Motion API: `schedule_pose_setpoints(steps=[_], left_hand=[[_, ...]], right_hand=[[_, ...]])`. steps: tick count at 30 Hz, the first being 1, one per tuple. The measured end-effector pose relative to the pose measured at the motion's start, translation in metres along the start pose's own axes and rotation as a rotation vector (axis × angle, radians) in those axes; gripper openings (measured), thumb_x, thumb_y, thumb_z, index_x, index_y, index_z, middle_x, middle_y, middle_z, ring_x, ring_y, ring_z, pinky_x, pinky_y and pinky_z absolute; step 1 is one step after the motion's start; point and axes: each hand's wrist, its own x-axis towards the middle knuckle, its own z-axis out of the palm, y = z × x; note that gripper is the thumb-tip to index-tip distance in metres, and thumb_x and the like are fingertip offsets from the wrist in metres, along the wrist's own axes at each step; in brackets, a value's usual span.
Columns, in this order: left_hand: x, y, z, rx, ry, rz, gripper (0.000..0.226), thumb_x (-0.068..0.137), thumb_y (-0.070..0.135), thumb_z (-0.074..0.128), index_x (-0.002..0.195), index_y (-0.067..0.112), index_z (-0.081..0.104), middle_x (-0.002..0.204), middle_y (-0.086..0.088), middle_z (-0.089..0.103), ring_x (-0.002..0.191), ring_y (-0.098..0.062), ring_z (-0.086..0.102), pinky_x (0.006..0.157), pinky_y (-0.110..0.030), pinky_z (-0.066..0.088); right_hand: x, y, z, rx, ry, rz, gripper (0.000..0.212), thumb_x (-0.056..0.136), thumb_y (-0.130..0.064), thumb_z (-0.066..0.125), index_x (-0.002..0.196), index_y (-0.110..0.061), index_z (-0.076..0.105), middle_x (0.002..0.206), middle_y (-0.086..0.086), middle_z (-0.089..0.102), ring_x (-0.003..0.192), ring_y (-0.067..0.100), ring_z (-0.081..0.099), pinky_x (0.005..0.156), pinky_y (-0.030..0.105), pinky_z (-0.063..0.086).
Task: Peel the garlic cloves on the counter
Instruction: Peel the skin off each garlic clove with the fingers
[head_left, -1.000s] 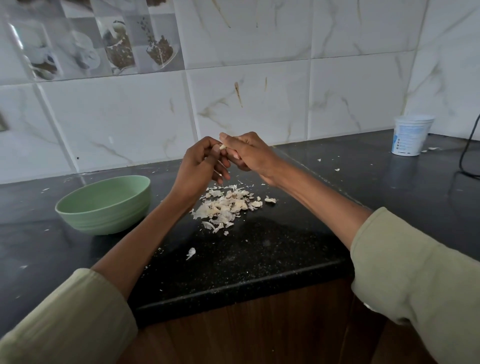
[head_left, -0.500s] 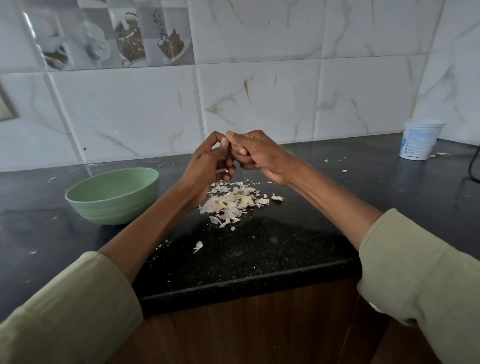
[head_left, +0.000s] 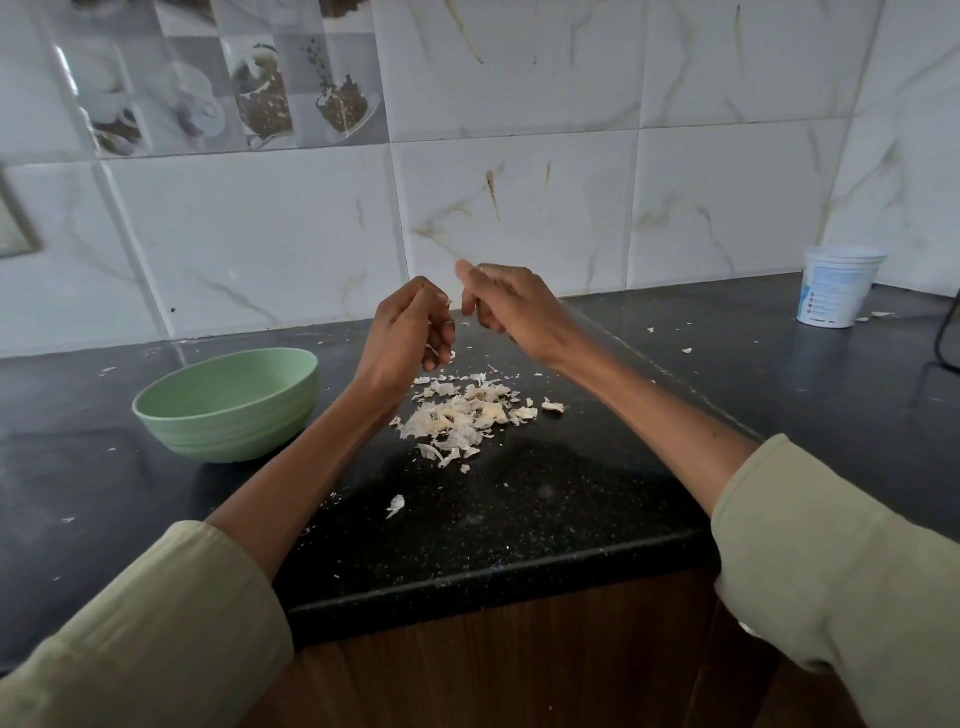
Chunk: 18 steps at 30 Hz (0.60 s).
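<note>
Both hands hover above the black counter (head_left: 545, 509), over a pile of papery garlic skins (head_left: 462, 415). My left hand (head_left: 408, 338) has its fingers curled inward, and small white bits of a garlic clove (head_left: 432, 349) show between its fingertips. Just to the right, a narrow gap away, my right hand (head_left: 519, 306) has its thumb raised and its fingers curled down. Whether it holds a skin is hidden. Most of the clove is covered by the left fingers.
A pale green bowl (head_left: 234, 431) stands on the counter left of my left forearm. A white plastic tub (head_left: 836, 291) sits at the far right by the tiled wall, with a black cable (head_left: 943, 338) beside it. One loose skin (head_left: 396, 505) lies nearer the counter's front edge.
The two hands were pressed together on the clove; now they have drawn slightly apart, the right hand pulling away to the right with its thumb lifted.
</note>
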Motion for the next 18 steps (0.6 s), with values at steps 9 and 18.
schedule_pose_setpoints(steps=[9, 18], left_hand=[[0.009, -0.019, -0.006, 0.222, -0.015, 0.055, 0.029, 0.113, 0.023, 0.047, 0.098, 0.003, 0.063, 0.074, -0.005, 0.066, 0.055, -0.016, 0.056, 0.05, -0.021, 0.04], [0.004, -0.019, -0.002, 0.364, -0.003, 0.177, 0.038, 0.114, 0.027, 0.044, 0.091, 0.002, 0.063, 0.073, -0.001, 0.061, 0.059, -0.008, 0.052, 0.057, -0.029, 0.046]], right_hand=[[0.007, 0.008, -0.002, -0.162, 0.051, -0.215, 0.019, 0.082, -0.02, 0.089, 0.098, -0.012, 0.082, 0.086, -0.004, 0.079, 0.079, 0.007, 0.073, 0.074, 0.016, 0.055], [0.007, 0.006, -0.002, -0.225, 0.065, -0.17, 0.014, 0.083, -0.02, 0.088, 0.088, -0.012, 0.078, 0.074, -0.005, 0.074, 0.07, 0.008, 0.07, 0.07, 0.023, 0.057]])
